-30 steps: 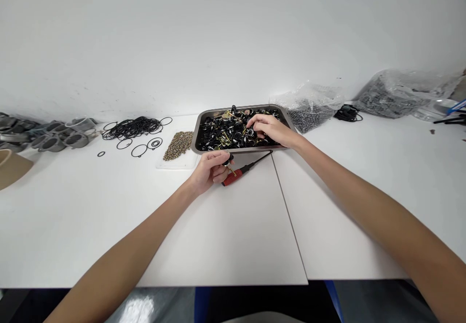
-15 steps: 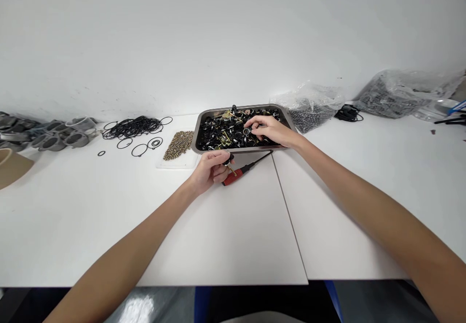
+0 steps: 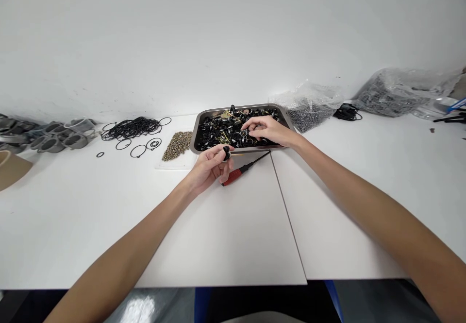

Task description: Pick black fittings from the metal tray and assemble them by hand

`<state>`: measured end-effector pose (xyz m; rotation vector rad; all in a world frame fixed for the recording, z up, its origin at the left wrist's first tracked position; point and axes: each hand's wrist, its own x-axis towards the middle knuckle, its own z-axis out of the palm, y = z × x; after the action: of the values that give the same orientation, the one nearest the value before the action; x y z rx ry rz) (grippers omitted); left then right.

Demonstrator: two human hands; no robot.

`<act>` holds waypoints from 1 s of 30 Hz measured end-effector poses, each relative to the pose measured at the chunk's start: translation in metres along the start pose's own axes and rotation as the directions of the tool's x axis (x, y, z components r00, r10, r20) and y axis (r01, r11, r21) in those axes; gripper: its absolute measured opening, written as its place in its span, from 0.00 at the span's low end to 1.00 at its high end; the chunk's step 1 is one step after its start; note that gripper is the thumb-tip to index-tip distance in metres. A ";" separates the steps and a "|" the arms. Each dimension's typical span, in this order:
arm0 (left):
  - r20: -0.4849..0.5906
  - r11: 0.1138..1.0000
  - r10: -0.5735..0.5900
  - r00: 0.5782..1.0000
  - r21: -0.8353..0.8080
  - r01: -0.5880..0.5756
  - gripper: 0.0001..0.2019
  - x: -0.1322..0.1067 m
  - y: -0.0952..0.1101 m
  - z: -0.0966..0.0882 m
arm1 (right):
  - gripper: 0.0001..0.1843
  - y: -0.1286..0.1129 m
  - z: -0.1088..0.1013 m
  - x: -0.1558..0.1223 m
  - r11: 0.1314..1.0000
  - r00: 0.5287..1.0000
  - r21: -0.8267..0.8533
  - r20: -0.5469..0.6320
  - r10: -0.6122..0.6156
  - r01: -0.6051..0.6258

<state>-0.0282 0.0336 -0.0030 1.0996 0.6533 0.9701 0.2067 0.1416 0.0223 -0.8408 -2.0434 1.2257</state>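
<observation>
My left hand (image 3: 211,166) is closed in front of the tray, pinching a small black part (image 3: 226,153) between thumb and fingers. A thin brass-coloured stem (image 3: 237,155) points right from that part. Below these fingers lies a screwdriver (image 3: 235,176) with a red and black handle, its shaft pointing toward the tray. My right hand (image 3: 262,127) reaches into the metal tray (image 3: 193,141), fingers bent among black parts with brass and silver pieces (image 3: 218,131). A silver-ringed part (image 3: 243,132) is at its fingertips; whatever they grip is hidden.
Left of the tray, small brass-coloured pieces (image 3: 177,146) lie on a white plate (image 3: 171,165). Black rubber rings (image 3: 133,128) and grey fittings (image 3: 53,141) are farther left. Plastic bags of dark pieces (image 3: 309,114) stand at right, beside a black bundle (image 3: 347,112).
My left hand has turned the black part, so its stem now points right instead of down. My right hand stays in the tray with little change.
</observation>
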 end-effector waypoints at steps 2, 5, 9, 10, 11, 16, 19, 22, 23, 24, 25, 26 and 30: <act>-0.004 1.000 0.015 1.000 0.002 -0.015 0.18 0.000 0.000 -0.001 | 0.13 -0.001 0.000 0.000 1.000 1.000 0.011 0.011 -0.020 0.020; 0.000 1.000 0.027 1.000 0.015 -0.027 0.16 0.001 -0.001 -0.002 | 0.14 -0.003 0.000 -0.001 0.998 0.998 0.015 0.022 -0.058 0.058; 0.025 1.000 0.028 0.999 0.008 -0.028 0.15 0.001 -0.002 -0.002 | 0.13 -0.004 0.000 -0.002 0.994 0.994 -0.013 0.047 -0.103 0.104; 0.032 1.000 0.029 0.999 0.005 -0.029 0.15 0.001 -0.003 -0.001 | 0.12 -0.004 -0.001 -0.002 0.994 0.993 -0.025 0.058 -0.103 0.105; 0.038 1.000 0.031 0.999 0.002 -0.031 0.14 0.001 -0.003 -0.001 | 0.12 -0.003 -0.001 -0.001 0.994 0.993 -0.035 0.067 -0.100 0.103; 0.076 1.000 0.021 0.997 -0.010 -0.020 0.15 0.000 -0.003 0.000 | 0.11 0.003 -0.002 0.001 0.994 0.993 -0.060 0.083 -0.089 0.094; 0.093 1.000 0.013 0.996 -0.017 -0.011 0.15 0.000 -0.003 0.000 | 0.10 0.005 -0.002 0.002 0.993 0.991 -0.051 0.078 -0.105 0.110; 0.083 1.000 -0.004 0.997 -0.022 0.006 0.17 0.000 -0.003 0.000 | 0.10 0.004 -0.002 0.001 0.992 0.990 -0.021 0.063 -0.123 0.124; 0.079 1.000 -0.009 0.997 -0.024 0.011 0.18 0.000 -0.003 0.000 | 0.09 0.004 -0.002 0.001 0.992 0.990 -0.011 0.058 -0.127 0.128; 0.075 1.000 -0.012 0.997 -0.026 0.014 0.18 0.000 -0.003 0.000 | 0.09 0.004 -0.002 0.001 0.991 0.990 -0.001 0.055 -0.130 0.131; 0.072 0.999 -0.012 0.997 -0.030 0.015 0.18 0.001 -0.003 0.000 | 0.08 0.003 -0.002 0.001 0.991 0.990 0.008 0.052 -0.133 0.133; 0.070 0.999 -0.012 0.997 -0.034 0.014 0.19 0.001 -0.003 0.000 | 0.08 0.003 -0.002 0.001 0.991 0.989 0.016 0.050 -0.136 0.135; 0.078 0.998 0.009 0.997 -0.062 -0.005 0.17 0.001 -0.003 -0.002 | 0.08 0.004 -0.001 0.001 0.990 0.988 0.021 0.058 -0.144 0.143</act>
<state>-0.0283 0.0343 -0.0065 1.0805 0.5531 0.9426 0.2069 0.1443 0.0196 -0.6445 -2.0983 1.1989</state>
